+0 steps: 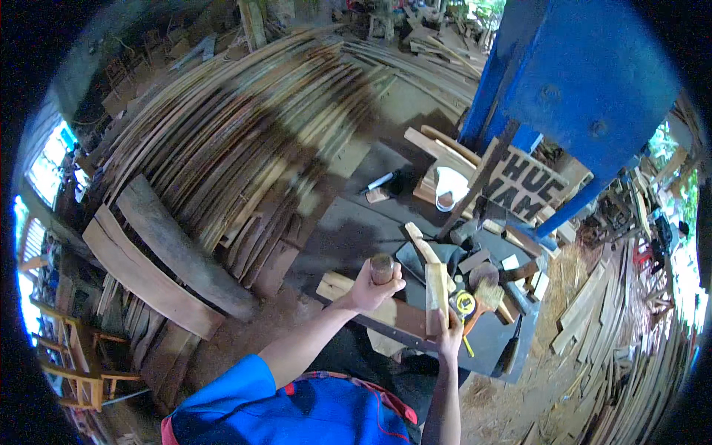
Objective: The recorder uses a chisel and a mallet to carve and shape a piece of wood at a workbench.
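My left hand (373, 286) is closed round a rounded wooden handle (383, 270) whose brown end sticks up from the fist; its lower part is hidden. Closed on the near end of a pale wooden piece (436, 285), my right hand (449, 335) holds it tilted above the dark worktable (337, 233). A narrow curved piece of wood (421, 242) lies beyond it; I cannot tell whether the two are joined. Just right of the piece are a yellow tape measure (465, 303) and a brush (487, 294). A wooden board (393, 315) lies along the near table edge.
A big blue machine (578, 96) rises at the far right of the table. A white container (449, 185) stands near wood blocks. Stacked planks (252, 141) fill the left, two broad curved boards (152, 274) in front. More boards (593, 297) lie right.
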`<state>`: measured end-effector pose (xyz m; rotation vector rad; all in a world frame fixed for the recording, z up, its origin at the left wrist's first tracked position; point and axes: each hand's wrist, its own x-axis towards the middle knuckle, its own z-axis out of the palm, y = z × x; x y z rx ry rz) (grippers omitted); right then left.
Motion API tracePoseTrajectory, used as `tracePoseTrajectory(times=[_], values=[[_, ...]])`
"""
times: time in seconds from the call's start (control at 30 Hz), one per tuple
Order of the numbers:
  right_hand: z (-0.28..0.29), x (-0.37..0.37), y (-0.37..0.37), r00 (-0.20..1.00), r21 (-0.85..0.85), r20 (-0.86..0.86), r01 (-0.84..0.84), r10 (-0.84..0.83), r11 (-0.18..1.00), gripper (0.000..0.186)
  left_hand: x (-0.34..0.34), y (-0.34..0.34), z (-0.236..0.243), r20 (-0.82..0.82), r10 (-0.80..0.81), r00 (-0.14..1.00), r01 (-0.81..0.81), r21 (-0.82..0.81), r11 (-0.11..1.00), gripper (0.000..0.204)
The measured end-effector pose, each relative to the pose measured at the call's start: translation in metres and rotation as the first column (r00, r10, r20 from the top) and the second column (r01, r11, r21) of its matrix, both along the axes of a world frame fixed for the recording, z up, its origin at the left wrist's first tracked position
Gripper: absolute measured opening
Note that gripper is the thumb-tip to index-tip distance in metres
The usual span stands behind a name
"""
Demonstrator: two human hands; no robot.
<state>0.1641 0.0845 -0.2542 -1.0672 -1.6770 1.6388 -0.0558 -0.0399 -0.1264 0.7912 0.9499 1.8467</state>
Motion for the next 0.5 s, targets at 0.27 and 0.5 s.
tracePoseTrajectory(times=[0.27,0.5], values=[[-0.039,0.003,0.019,0.998,0.197,-0.053,-0.016,0.027,0.98,0.036,0.005,-0.012,0.008,-0.123,0.209,0.97,-0.215,-0.033,0.976,0.027],[0.003,-0.008,0.002,0.993,0.026,-0.09,-0.078,0.08,0.997,0.039,0.002,-0.046,0.015,-0.176,0.206,0.963,-0.196,0.071,0.978,0.019]])
